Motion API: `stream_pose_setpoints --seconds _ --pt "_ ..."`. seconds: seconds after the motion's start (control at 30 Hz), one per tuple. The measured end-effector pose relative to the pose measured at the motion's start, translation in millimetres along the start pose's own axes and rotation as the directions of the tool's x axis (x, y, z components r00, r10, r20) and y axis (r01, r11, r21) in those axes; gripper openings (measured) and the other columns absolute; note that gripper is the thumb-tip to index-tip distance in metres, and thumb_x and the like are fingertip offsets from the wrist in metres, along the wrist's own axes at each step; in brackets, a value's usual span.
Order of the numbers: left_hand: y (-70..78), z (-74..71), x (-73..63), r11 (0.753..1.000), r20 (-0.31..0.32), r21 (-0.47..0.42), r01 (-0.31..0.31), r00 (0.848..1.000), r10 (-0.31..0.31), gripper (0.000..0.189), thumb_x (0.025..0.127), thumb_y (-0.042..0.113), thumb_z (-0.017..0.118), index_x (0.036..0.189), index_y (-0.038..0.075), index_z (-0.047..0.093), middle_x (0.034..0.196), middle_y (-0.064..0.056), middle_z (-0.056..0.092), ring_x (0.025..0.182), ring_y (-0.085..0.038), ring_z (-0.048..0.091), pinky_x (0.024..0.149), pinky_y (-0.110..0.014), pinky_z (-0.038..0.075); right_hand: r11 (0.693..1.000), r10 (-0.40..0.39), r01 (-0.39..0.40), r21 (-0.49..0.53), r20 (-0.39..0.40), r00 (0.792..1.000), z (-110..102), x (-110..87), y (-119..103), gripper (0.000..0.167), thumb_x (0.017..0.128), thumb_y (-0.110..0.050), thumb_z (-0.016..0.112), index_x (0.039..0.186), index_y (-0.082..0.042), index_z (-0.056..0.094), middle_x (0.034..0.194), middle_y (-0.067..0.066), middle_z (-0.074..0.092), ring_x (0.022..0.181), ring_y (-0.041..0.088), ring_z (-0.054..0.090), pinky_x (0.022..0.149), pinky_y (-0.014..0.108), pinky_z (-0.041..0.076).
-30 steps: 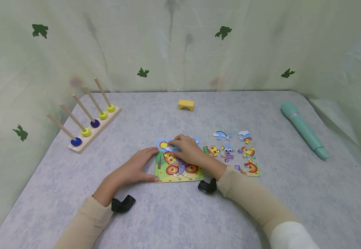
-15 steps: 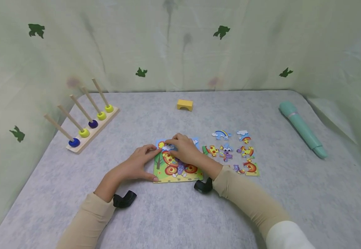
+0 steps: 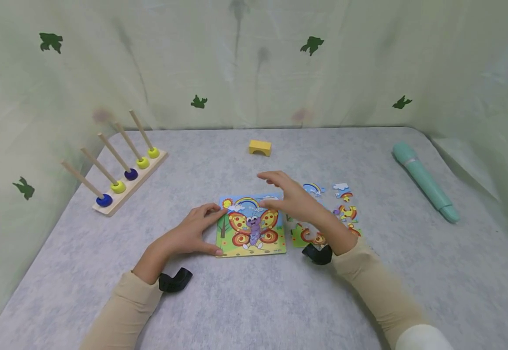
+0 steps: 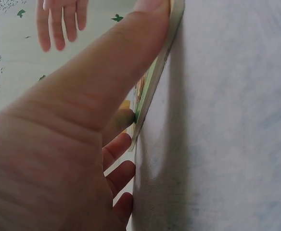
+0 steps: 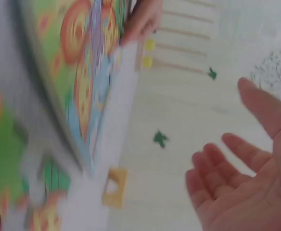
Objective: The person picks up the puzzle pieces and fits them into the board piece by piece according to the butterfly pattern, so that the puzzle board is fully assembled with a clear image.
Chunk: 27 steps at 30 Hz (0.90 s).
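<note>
A flat butterfly puzzle board (image 3: 232,247) lies on the table in front of me, its butterfly, rainbow and sun picture in plain sight. My left hand (image 3: 190,232) rests against its left edge, thumb at the near corner and index finger farther up. The left wrist view shows the thumb over the board's rim. Raised above the board's far right corner, my right hand (image 3: 299,200) holds nothing, its fingers spread apart from the thumb. Loose puzzle pieces (image 3: 346,213) lie right of the board, partly hidden by that hand and wrist.
At the left stands a wooden peg stand (image 3: 127,193) with yellow and blue rings. A yellow arched block (image 3: 260,147) sits behind the board. Far right lies a teal microphone-shaped object (image 3: 426,182). A curtain with green bird shapes borders the table.
My right hand has lifted off the board and moved right, its fingers spreading and uncovering the butterfly picture. The left hand stays at the board's left edge.
</note>
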State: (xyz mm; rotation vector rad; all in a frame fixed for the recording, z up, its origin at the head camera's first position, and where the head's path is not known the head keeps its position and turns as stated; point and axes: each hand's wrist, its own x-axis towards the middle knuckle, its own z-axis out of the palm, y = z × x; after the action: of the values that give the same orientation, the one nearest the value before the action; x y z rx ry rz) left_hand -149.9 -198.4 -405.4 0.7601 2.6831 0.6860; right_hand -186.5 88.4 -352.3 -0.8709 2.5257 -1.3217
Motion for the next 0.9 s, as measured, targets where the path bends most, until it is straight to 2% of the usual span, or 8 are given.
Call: stream_pose_setpoints --seconds 0.13,0.3,0.4,0.53,0.73,0.9 --pt "-0.7 0.8 0.3 1.0 -0.003 -0.001 -0.012 1.0 0.012 0.104 0.061 0.064 0.068 0.143 0.015 0.027 0.14 -0.008 0.023 0.128 -0.028 0.016 0.1 -0.05 0.02 0.998 -0.055 0.051 -0.036 -0.104 0.993 -26.3 -13.7 12.0 0.063 0.081 -0.025 0.067 0.136 -0.013 0.039 0.133 0.004 0.04 0.118 0.021 0.038 0.096 0.043 0.032" --pt "-0.4 1.0 0.4 1.0 -0.01 -0.005 -0.02 1.0 0.02 0.104 0.061 0.063 0.069 0.142 0.013 0.028 0.139 -0.009 0.024 0.127 -0.03 0.016 0.099 -0.051 0.021 1.0 0.001 -0.004 -0.018 -0.179 0.984 -48.8 -24.2 36.6 0.063 0.081 -0.012 0.067 0.136 -0.004 0.037 0.135 0.013 0.039 0.122 0.029 0.035 0.098 0.046 0.028" --pt "-0.5 0.9 0.4 1.0 -0.006 0.0 -0.011 1.0 0.011 0.104 0.061 0.063 0.069 0.142 0.014 0.028 0.14 -0.009 0.023 0.127 -0.029 0.016 0.1 -0.05 0.02 0.999 0.05 -0.047 0.016 -0.203 0.978 -55.6 -29.0 52.2 0.062 0.081 -0.012 0.067 0.136 -0.005 0.037 0.135 0.013 0.039 0.123 0.029 0.033 0.098 0.048 0.027" --pt "-0.2 1.0 -0.1 1.0 -0.003 0.002 -0.004 1.0 0.004 0.104 0.061 0.064 0.069 0.143 0.015 0.027 0.14 -0.008 0.023 0.127 -0.029 0.016 0.099 -0.05 0.021 0.994 0.106 -0.103 0.025 -0.212 0.972 -58.2 -33.5 71.9 0.061 0.082 -0.018 0.066 0.135 -0.008 0.038 0.135 0.01 0.04 0.123 0.028 0.033 0.098 0.048 0.026" --pt "1.1 0.5 -0.1 1.0 -0.015 0.002 -0.015 1.0 0.015 0.104 0.061 0.061 0.07 0.143 0.014 0.026 0.141 -0.01 0.023 0.127 -0.03 0.016 0.099 -0.051 0.021 0.98 0.2 -0.199 0.019 -0.167 0.965 -58.2 -36.9 92.8 0.062 0.084 -0.027 0.064 0.137 -0.01 0.037 0.137 0.01 0.036 0.124 0.034 0.03 0.096 0.052 0.029" --pt "0.8 1.4 -0.8 1.0 -0.012 0.004 -0.01 1.0 0.01 0.103 0.062 0.061 0.07 0.143 0.014 0.027 0.141 -0.01 0.022 0.128 -0.03 0.015 0.099 -0.051 0.02 0.95 0.308 -0.311 -0.002 -0.139 0.941 -55.1 -39.5 106.4 0.061 0.083 -0.032 0.064 0.136 -0.014 0.039 0.137 0.011 0.037 0.123 0.033 0.033 0.096 0.051 0.029"
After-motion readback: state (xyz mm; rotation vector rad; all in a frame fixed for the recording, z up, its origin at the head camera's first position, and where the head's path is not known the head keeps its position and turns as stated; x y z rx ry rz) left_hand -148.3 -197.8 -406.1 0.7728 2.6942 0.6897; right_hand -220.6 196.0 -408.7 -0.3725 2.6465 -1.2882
